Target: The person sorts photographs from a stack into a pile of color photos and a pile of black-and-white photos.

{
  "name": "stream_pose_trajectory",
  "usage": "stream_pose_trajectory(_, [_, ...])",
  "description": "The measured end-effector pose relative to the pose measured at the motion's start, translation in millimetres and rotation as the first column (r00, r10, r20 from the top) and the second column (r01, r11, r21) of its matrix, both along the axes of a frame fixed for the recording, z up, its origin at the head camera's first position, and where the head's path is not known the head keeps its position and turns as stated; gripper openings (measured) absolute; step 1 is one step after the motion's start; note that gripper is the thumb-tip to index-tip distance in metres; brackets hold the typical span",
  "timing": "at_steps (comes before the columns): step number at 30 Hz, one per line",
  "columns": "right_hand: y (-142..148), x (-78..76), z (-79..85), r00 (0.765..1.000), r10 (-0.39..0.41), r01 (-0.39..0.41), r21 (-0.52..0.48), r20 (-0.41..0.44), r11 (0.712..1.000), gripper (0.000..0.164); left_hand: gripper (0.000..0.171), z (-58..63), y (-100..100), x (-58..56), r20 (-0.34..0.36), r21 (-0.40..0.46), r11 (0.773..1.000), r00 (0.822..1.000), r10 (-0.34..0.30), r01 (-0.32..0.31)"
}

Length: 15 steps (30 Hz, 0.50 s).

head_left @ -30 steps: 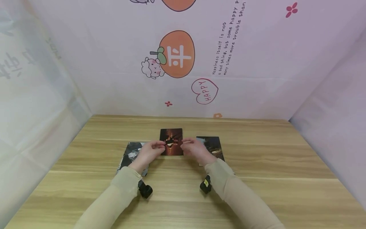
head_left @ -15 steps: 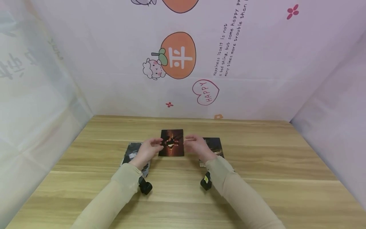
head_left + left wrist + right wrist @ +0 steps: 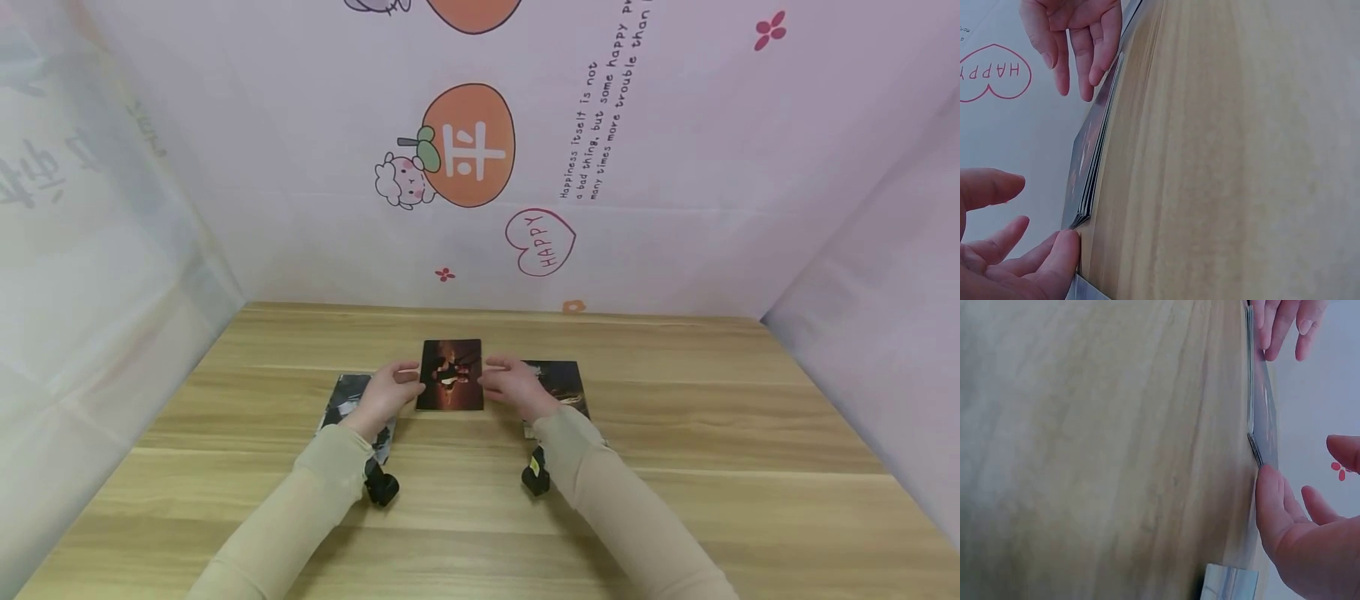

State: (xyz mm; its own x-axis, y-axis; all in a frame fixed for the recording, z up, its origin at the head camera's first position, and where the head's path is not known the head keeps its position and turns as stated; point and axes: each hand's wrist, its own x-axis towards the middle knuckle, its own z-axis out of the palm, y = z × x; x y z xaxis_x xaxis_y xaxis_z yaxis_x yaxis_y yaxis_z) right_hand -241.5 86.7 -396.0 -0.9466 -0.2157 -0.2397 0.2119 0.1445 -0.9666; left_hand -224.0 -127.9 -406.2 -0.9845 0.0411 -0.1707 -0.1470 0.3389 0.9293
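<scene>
A small stack of dark photo prints [image 3: 450, 375] lies flat near the back of the table, its top print reddish brown with a bright figure. My left hand [image 3: 382, 398] is at the stack's left edge, fingers loosely bent and thumb apart. In the left wrist view, the left fingertips [image 3: 1067, 245] rest right at the stack's near corner, where several layered edges show. On the opposite side, my right hand [image 3: 521, 387] has relaxed fingers alongside the right edge. The right wrist view shows one right fingertip [image 3: 1268, 478] against the stack's end. Neither hand pinches the prints.
Black-and-white prints [image 3: 341, 408] lie under the left wrist. Another dark print pile [image 3: 564, 386] is partly hidden by the right hand. Black wrist cameras hang below both cuffs. A printed white cloth wall [image 3: 660, 250] rises behind the wooden table [image 3: 465, 517].
The left hand has drawn slightly leftward from the stack's edge. The right fingers came off the right edge a little, then returned close to it. The stack stays almost in place.
</scene>
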Motion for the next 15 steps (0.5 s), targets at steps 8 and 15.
stream_pose_trajectory(8, [-4.6,0.4,-2.6,0.999,-0.023,0.023,0.009,0.022,1.0,0.053,0.05,3.0,-0.1,0.5,0.02,0.008,1.0,1.0,-0.015,0.015])
stream_pose_trajectory(15, [-6.3,5.4,5.2,1.0,-0.022,0.022,-0.002,0.011,1.0,0.053,0.05,2.9,-0.2,0.4,0.014,0.011,1.0,1.0,-0.02,0.019])
